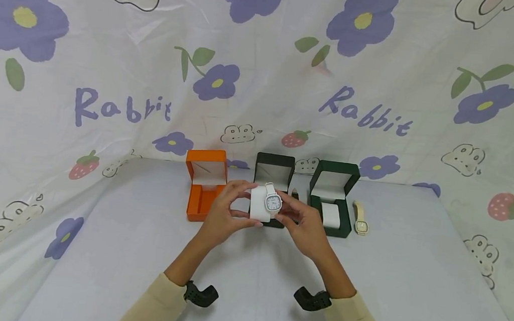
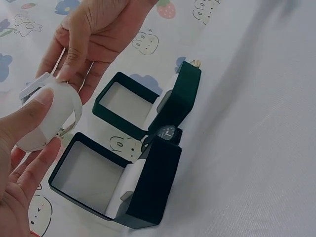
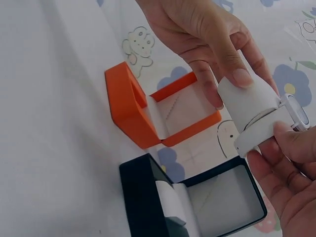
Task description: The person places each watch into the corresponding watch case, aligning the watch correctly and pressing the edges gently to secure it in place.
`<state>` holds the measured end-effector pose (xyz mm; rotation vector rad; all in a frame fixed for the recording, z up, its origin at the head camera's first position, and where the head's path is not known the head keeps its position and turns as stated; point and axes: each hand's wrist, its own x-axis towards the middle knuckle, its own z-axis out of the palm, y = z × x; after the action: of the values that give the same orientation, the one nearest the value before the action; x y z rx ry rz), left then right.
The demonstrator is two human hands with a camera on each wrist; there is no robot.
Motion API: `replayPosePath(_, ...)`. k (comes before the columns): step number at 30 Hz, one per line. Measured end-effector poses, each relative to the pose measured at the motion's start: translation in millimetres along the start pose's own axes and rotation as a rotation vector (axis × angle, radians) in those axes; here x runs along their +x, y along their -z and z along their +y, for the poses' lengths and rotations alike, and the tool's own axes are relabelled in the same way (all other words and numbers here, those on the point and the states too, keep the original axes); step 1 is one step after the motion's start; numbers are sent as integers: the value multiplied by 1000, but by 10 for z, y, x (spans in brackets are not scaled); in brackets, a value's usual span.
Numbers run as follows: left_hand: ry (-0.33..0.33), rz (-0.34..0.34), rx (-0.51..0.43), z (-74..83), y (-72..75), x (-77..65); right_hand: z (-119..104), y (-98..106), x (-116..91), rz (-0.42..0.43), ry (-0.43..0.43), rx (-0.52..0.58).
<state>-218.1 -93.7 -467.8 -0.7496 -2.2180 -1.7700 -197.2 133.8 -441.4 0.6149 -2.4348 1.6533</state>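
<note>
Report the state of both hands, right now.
Left hand: closed, fingers holding the white watch cushion.
Right hand: closed, fingers holding the white-strapped wristwatch.

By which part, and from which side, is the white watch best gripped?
Probably grip the white watch by its case edges, from the right: it sits at the right end of the cushion, its case protrudes, and the left hand holds the other end.
</note>
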Motion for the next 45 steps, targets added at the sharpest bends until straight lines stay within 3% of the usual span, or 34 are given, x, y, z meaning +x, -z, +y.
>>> replayPosePath(17, -9, 32, -45, 49, 15, 11, -88, -6, 42, 4, -41, 115)
replayPosePath(25, -9, 45, -44, 53, 24, 11, -429, 1, 4, 36, -48, 102)
replayPosePath(28, -12, 49, -43, 50, 26, 8, -456, -12, 3, 47, -58, 107)
replayPosePath(37, -23, 39, -50, 61, 26, 18, -174, -74, 21, 68, -98, 103)
replayPosePath(45, 4, 12, -64, 114, 32, 4, -155, 9, -33, 43, -39, 95)
